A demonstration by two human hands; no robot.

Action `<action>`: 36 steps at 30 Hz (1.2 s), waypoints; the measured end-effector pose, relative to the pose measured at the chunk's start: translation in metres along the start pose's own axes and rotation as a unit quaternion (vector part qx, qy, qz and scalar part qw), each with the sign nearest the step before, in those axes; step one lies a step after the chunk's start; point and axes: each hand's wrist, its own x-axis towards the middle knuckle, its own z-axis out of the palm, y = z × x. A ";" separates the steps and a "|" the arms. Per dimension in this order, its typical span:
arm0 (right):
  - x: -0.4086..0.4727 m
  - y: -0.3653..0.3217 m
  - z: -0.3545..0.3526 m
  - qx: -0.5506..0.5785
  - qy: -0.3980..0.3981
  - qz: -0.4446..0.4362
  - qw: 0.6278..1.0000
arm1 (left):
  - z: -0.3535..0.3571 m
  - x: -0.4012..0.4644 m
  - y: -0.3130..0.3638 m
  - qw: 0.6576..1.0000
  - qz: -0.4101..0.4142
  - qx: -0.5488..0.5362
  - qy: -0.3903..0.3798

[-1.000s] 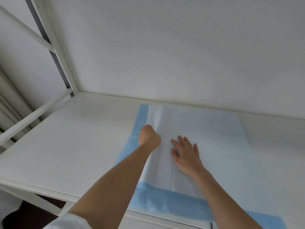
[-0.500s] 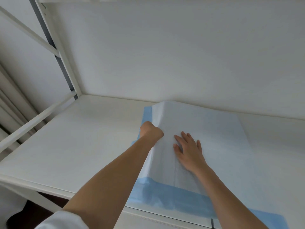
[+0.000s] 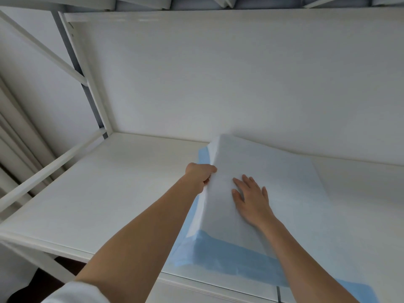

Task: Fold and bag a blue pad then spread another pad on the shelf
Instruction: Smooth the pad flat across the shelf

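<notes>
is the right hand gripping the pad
No, the right hand lies flat with straight fingers on the pad; the left hand grips its edge.

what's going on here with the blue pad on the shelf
A person is working a blue pad on a white shelf. The left hand grips the pad's left edge and holds that side raised off the shelf, while the right hand lies flat on the pad's middle, fingers spread, pinning it down. The pad's near edge hangs over the shelf front. No bag is in view.

Scene is viewed from a single head-worn camera, directed forward and downward, close above the shelf (image 3: 113, 193).
</notes>
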 end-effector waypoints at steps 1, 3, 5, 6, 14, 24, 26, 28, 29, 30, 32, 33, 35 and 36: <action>0.000 -0.001 -0.001 0.000 0.001 0.000 1.000 | 0.000 -0.001 0.002 1.000 -0.005 -0.005 -0.004; -0.001 -0.003 -0.003 0.002 0.001 0.001 1.000 | -0.001 -0.007 0.005 1.000 -0.019 -0.016 -0.018; -0.001 -0.004 -0.006 0.007 0.004 0.002 1.000 | -0.002 -0.014 0.009 0.999 -0.034 -0.023 -0.035; -0.001 -0.004 -0.007 0.009 0.005 0.003 1.000 | -0.003 -0.018 0.010 0.998 -0.041 -0.027 -0.046; -0.003 -0.006 -0.014 0.020 0.018 0.007 1.000 | -0.008 -0.038 0.018 0.992 -0.079 -0.020 -0.094; 0.001 -0.006 -0.021 0.040 0.034 0.013 0.999 | -0.010 -0.036 0.008 0.970 -0.078 -0.088 -0.214; 0.001 -0.007 -0.022 0.047 0.034 0.014 0.998 | -0.011 -0.035 0.005 0.961 -0.081 -0.103 -0.243; 0.002 -0.007 -0.023 0.046 0.036 0.013 0.998 | -0.010 -0.037 0.003 0.954 -0.069 -0.117 -0.266; 0.002 -0.007 -0.022 0.043 0.036 0.012 0.998 | -0.010 -0.038 0.002 0.951 -0.062 -0.124 -0.277; 0.002 -0.007 -0.022 0.041 0.036 0.012 0.998 | -0.009 -0.037 0.000 0.948 -0.049 -0.130 -0.287; 0.002 -0.007 -0.021 0.036 0.037 0.013 0.999 | -0.007 -0.033 -0.005 0.941 -0.013 -0.135 -0.309; 0.002 -0.007 -0.021 0.034 0.036 0.013 0.999 | -0.007 -0.030 -0.008 0.941 0.000 -0.133 -0.311; 0.003 -0.007 -0.021 0.029 0.033 0.013 0.999 | -0.007 -0.023 -0.014 0.944 0.007 -0.119 -0.308; 0.003 -0.007 -0.020 0.026 0.029 0.013 0.999 | -0.007 -0.021 -0.016 0.945 0.005 -0.107 -0.309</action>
